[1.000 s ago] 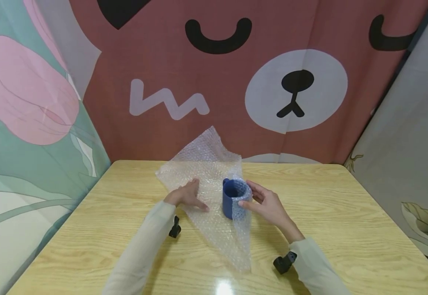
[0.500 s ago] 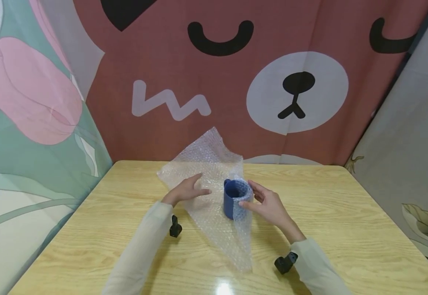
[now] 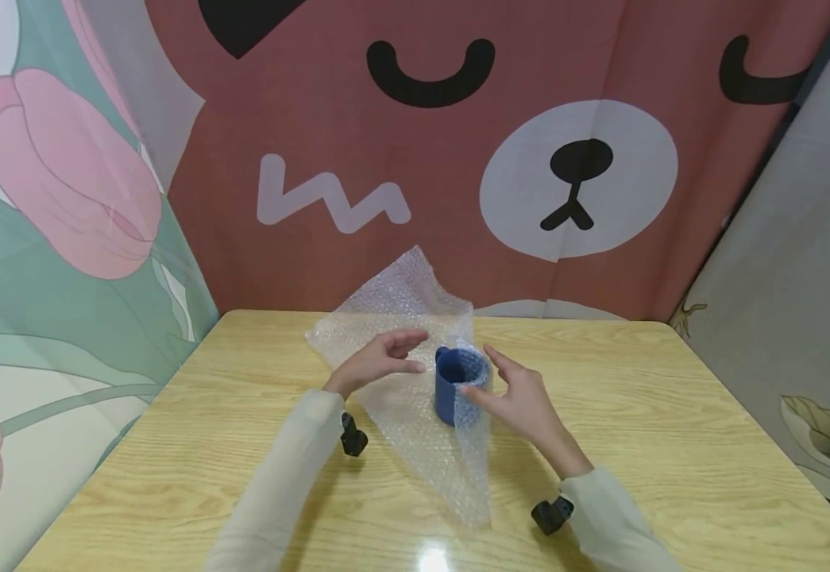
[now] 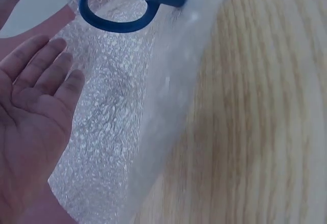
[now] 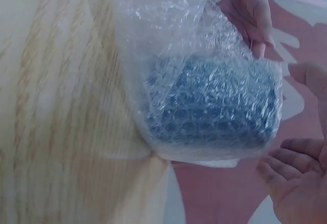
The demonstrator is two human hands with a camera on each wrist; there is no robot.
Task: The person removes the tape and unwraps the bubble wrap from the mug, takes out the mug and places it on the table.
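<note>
Bubble wrap (image 3: 409, 298) curls partly round the blue mug (image 3: 445, 401). Left grip (image 3: 375, 361) and right grip (image 3: 526, 403) flank it, both loose, holding nothing.

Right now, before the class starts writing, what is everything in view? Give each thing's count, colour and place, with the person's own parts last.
mug: one, blue, upright on the bubble wrap
bubble wrap: one sheet, clear, on the table, folded up against the mug's right side
table: one, light wood
bear-print cloth: one, mostly reddish brown, behind the table
floral cloth: one, green, pink and white, left
leaf-print cloth: one, pale grey, right
wrist cameras: two, black, one per wrist
sleeves: two, off-white, on the forearms
left hand: one, bare, near the mug's handle
right hand: one, bare, beside the mug's wrapped side
</note>
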